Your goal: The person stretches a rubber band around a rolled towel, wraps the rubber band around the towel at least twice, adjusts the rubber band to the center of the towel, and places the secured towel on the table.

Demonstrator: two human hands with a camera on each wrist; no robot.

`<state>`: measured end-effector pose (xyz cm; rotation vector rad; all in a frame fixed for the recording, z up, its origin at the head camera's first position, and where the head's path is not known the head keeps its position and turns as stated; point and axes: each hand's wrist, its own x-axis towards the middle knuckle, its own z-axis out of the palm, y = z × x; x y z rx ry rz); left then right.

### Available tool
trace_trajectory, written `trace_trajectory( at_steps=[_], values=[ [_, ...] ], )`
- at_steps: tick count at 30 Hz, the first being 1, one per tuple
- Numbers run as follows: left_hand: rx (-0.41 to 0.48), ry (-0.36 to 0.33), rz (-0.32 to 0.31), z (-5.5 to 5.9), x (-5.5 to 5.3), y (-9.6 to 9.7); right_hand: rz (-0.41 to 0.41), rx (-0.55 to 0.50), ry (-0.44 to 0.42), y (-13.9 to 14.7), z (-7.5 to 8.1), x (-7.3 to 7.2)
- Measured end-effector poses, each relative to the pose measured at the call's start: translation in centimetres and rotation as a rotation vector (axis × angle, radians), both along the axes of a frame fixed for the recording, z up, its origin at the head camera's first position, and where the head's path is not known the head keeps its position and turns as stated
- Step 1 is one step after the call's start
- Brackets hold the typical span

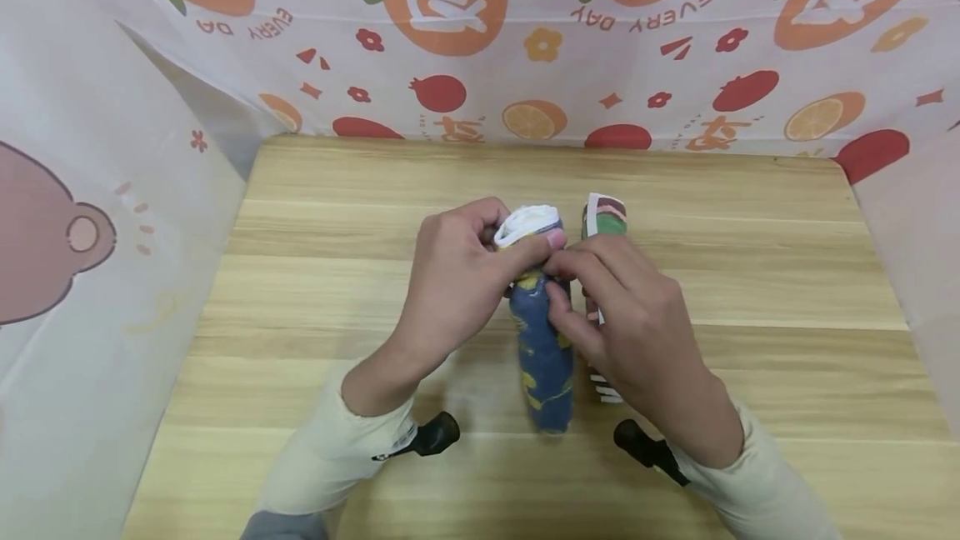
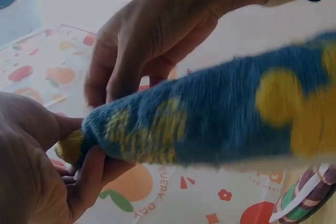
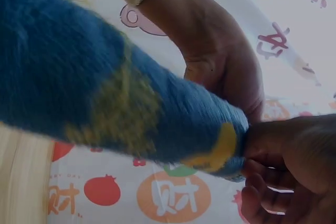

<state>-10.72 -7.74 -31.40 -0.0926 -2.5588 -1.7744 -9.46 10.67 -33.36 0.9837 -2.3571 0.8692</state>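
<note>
A blue knit sock (image 1: 546, 365) with yellow patches forms a long narrow roll, its white edge (image 1: 528, 223) at the far end. My left hand (image 1: 457, 273) grips it near that end, thumb laid across the front just below the white edge. From the other side, my right hand (image 1: 637, 315) pinches the fabric between thumb and fingers, close to the left thumb. In the left wrist view the roll's long body (image 2: 220, 114) stretches toward the camera from the fingers. Just beyond the right hand lies a striped sock (image 1: 604, 222) in green, maroon and white, partly hidden by that hand.
The wooden table (image 1: 315, 273) lies under both hands. Behind it hangs a fruit-printed cloth (image 1: 480, 65), and a pale cloth (image 1: 90, 123) hangs at the left. Black wrist cameras (image 1: 438, 434) jut inward from both sleeves.
</note>
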Motion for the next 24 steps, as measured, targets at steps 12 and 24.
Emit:
trace_trajectory(
  at_steps=[12,24],
  values=[
    [-0.128,0.182,0.061,-0.4,-0.9,1.0,0.025,0.201,0.131,-0.3,-0.6,-0.1],
    [-0.018,0.119,0.087,-0.4,-2.2,0.1,0.222,-0.058,-0.069,-0.3,-2.0,-0.4]
  ],
)
